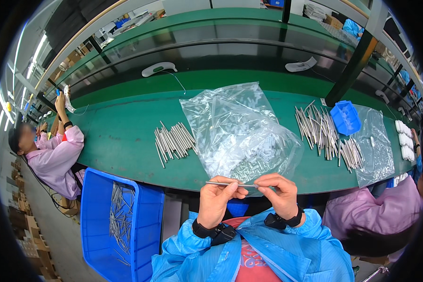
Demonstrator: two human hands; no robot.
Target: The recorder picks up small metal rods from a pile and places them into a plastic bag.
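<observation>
One slim metal rod [213, 183] is lying almost level between the two hands, in front of the chest and just off the near edge of the green bench [117, 127]. The left hand [215, 199] is pinching it between thumb and fingers, leaving its left end sticking out. The right hand [283, 193] is closing thumb and fingertips around the rod's right tip; whether a small piece is sitting there too, I am not able to tell.

Just beyond the fingers, a clear plastic bag [230, 113] is spreading over the bench, many small pale pieces [263, 149] showing inside. Left of it, a bundle of rods [173, 141] is lying side by side. Ahead and right of the fingers, a larger rod pile [317, 127] is resting near a small blue tray [338, 117], a smaller bunch [351, 154] lying nearer. Below and left of the fingers, a deep blue bin [148, 221] is holding loose rods [121, 211].

Progress (judgement): one rod is being handled; many others are waiting or already finished. The rod tips are appearing too small to sort which, so the count done is remaining unknown. The bag is seemingly holding plenty of pieces.
</observation>
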